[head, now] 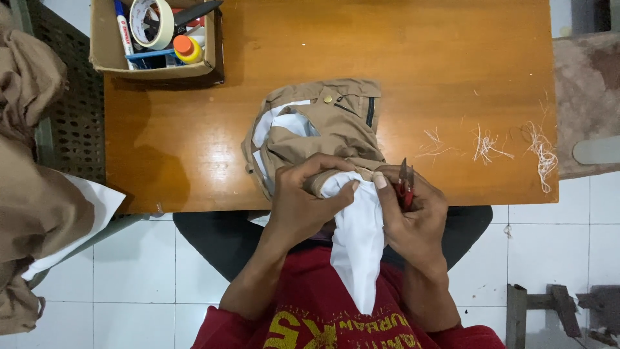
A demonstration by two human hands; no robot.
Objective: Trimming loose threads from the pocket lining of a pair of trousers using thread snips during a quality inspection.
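On the wooden counter (pixel 420 64) in front of you, the tan fabric garment with white lining (pixel 323 126) lies at the near edge. The open cardboard box of supplies (pixel 103 55) sits at the far left corner; loose white thread clippings (pixel 516 148) lie to the garment's right.

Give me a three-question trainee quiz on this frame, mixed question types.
1. True or false: the right hand holds red-handled thread snips while pinching the white pocket lining.
2. Where do the loose thread clippings lie? A) in the cardboard box B) on the wooden table, on the person's right C) on the floor tiles
3. Fill in: the left hand grips the tan ____.

Key
1. True
2. B
3. garment; the roll of tape sits in the cardboard box at the corner of the wooden table.
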